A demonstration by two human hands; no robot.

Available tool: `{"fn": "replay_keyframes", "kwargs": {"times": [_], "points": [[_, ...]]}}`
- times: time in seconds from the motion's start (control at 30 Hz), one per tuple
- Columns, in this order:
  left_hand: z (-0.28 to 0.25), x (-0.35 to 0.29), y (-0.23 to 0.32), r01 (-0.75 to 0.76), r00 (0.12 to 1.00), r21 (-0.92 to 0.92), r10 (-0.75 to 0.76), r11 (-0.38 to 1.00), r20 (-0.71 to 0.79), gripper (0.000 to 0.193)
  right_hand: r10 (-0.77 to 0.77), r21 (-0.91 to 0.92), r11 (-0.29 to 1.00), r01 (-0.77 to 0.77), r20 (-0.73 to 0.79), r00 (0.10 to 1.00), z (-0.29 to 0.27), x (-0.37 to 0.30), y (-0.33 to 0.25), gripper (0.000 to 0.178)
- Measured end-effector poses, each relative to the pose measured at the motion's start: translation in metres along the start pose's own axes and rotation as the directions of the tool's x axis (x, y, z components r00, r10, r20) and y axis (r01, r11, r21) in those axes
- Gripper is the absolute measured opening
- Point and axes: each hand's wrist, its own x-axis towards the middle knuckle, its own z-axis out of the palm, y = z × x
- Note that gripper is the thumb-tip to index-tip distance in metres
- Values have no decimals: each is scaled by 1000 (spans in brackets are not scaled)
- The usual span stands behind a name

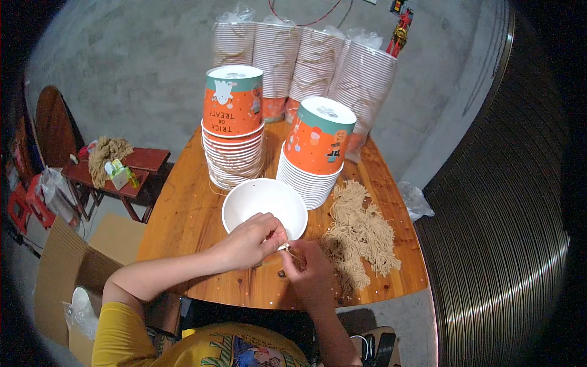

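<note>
A white paper bucket [260, 199] lies at the table's middle, its open mouth and white inside facing up toward me. At its near rim my left hand [254, 240] is closed, thumb and fingers pinched together over the edge. My right hand [309, 269] meets it there, fingers closed on a thin tan cord [298, 257]. A small white bit shows between the fingertips; the exact grip is partly hidden. Right of the hands lies a loose heap of tan cords [361, 235].
Behind the bucket stand two upside-down stacks of orange and green printed buckets, the left stack [233, 128] strung with cords and the right stack [318, 150]. Tall plastic-wrapped stacks [275, 58] line the back. A cardboard box [76, 263] and a red bench [147, 160] are left.
</note>
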Motion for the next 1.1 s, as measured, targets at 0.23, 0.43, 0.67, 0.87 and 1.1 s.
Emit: {"fn": "replay_keyframes", "kwargs": {"times": [0.23,0.43,0.67,0.87,1.1], "points": [[0,-1,-2,13,999,12,-14,1000,30,10,244,100,962,-254,105,964,1,-14,2,27],[0,-2,-3,-13,1000,18,13,1000,23,9,332,255,897,-360,150,931,3,-20,6,23],[-2,-1,0,5,1000,20,-5,1000,19,7,279,113,949,-294,132,951,2,-16,2,15],[-2,-3,-1,-12,1000,91,12,996,0,9,165,265,948,-177,67,984,6,-28,14,11],[0,-6,-2,-59,998,100,60,993,-12,9,235,112,964,-240,56,970,6,-24,0,17]]}}
